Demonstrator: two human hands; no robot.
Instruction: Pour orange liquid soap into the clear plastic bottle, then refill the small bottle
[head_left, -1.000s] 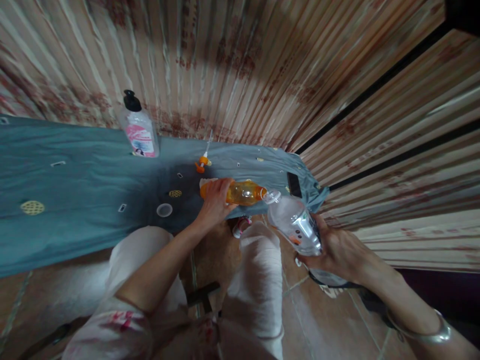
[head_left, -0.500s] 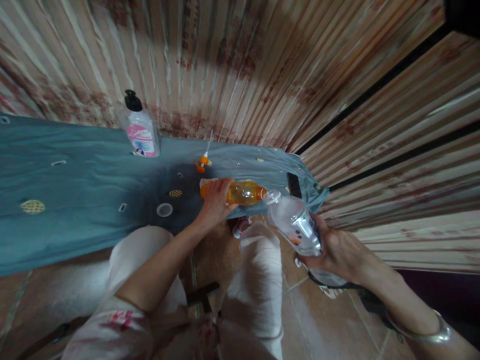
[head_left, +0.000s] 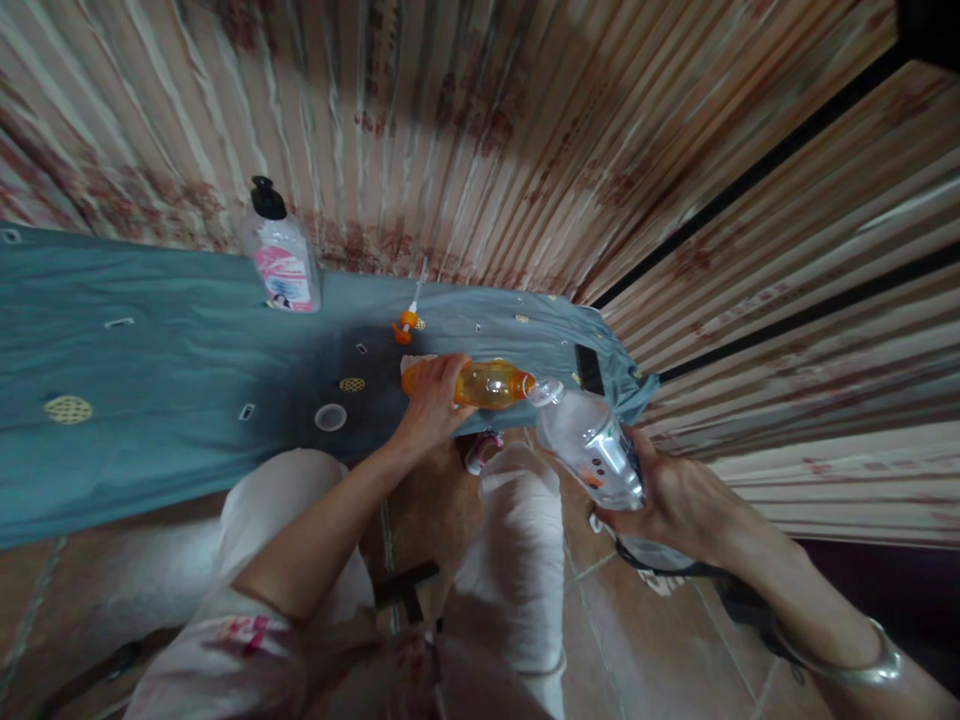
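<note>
My left hand (head_left: 433,400) is wrapped round an orange see-through bottle (head_left: 491,385), which lies almost level with its neck pointing right. A larger clear bottle (head_left: 585,440) is in my right hand (head_left: 667,500), tilted with its mouth up and to the left. The two bottle mouths meet, or nearly so. Behind the orange bottle, an orange pump top (head_left: 405,322) with a thin clear tube lies on the blue-green cloth (head_left: 165,370). A small round whitish cap (head_left: 330,417) rests left of my left hand.
A pump bottle (head_left: 285,265) with a black top and pink label stands at the back left. A dark phone (head_left: 589,369) lies near the cloth's right end. Pleated curtains (head_left: 450,130) hang behind. My knees are below the cloth's front edge, over a tiled floor (head_left: 600,620).
</note>
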